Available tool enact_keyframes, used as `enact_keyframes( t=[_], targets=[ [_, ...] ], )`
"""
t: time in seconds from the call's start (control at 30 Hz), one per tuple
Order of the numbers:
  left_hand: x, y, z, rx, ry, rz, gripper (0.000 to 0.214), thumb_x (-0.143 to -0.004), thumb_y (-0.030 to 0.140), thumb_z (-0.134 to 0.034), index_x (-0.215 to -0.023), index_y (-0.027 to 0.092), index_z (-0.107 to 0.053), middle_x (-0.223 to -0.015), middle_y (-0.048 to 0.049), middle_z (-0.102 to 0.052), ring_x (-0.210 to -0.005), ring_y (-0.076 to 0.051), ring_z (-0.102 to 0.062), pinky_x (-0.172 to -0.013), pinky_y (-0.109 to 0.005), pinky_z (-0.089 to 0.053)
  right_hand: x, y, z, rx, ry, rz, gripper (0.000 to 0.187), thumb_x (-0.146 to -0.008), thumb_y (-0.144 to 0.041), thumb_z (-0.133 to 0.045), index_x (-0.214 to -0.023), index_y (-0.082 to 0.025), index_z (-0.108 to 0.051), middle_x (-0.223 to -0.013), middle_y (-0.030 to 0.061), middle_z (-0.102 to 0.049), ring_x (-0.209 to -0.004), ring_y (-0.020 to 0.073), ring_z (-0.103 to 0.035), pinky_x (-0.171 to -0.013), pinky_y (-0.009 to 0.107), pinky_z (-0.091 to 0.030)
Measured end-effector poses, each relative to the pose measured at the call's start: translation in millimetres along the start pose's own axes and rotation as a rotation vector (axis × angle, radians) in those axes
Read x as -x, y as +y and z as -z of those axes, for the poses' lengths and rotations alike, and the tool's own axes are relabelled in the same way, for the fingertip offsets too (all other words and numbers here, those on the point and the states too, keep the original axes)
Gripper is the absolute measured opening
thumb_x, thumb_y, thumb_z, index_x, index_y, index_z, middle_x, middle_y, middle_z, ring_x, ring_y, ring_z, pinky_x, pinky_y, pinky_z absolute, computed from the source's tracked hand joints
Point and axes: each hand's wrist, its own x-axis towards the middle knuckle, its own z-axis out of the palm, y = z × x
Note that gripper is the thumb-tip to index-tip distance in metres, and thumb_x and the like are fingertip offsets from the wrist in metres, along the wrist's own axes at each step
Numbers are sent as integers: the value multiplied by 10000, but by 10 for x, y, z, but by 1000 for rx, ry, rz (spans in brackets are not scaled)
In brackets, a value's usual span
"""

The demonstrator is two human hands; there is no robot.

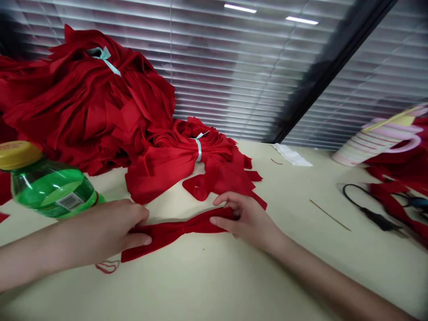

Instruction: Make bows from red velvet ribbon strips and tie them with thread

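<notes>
A red fabric bow (182, 228), pinched narrow at its middle, lies across the pale table (214, 285). My left hand (110, 227) grips its left end, thumb on top and fingers behind. At the other end, my right hand (245, 218) holds the fabric between thumb and fingers, some fingers curled above it. A loop of red thread (107, 266) rests below my left wrist. Just beyond the bow sits a bundle of red fabric strips (214, 151) tied with a light blue band, with a loose red fabric loop (199, 188) at its front.
A larger tied red fabric pile (83, 102) rises at the back left. A bottle of green liquid (53, 187) with a yellow cap stands near my left forearm. To the right are a striped mug (374, 140), a black cable (374, 218), a thin stick (329, 215) and white tissue (292, 154). Blinds (214, 67) line the back.
</notes>
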Motion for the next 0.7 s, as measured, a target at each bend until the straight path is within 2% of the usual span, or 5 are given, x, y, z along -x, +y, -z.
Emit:
enact_keyframes(
  t=[0.2,0.27,0.4,0.5,0.7],
  targets=[
    [65,86,80,16,-1,44,354,-793,545,-543,-605,245,-543,-526,-1,-575,-434,-157,-514,-435,-279,-251,-41,36,63,86,48,59,291,-706,-443,-682,-857,-221,-571,-633,-32,-483,-533,113,-457,-481,241,-383],
    [76,54,85,-18,16,42,347,-795,565,-531,-641,255,-561,-578,-9,-595,-475,-169,-528,-458,-289,-267,-48,27,90,125,55,64,291,-719,-462,-667,-843,-212,-584,-635,-23,-493,-536,118,-459,-485,249,-377],
    [66,-55,64,59,3,-15,170,-763,436,-617,-714,275,-599,-710,-11,-616,-580,-177,-546,-516,-286,-314,-31,5,124,305,50,124,303,-717,-474,-669,-866,-212,-635,-814,32,-567,-597,137,-494,-540,285,-415],
    [35,-58,82,117,-59,23,122,-731,334,-634,-652,259,-578,-688,-2,-603,-553,-164,-526,-486,-266,-307,-11,-2,167,324,-45,116,234,-728,-438,-669,-793,-215,-633,-838,28,-560,-629,136,-501,-564,281,-419],
    [-28,68,210,192,-182,88,146,-663,327,-670,-589,235,-585,-626,-2,-561,-494,-144,-457,-417,-226,-284,-16,-31,315,146,-337,24,128,-689,-246,-701,-749,-202,-597,-632,-37,-475,-579,100,-432,-482,212,-337]
  ],
)
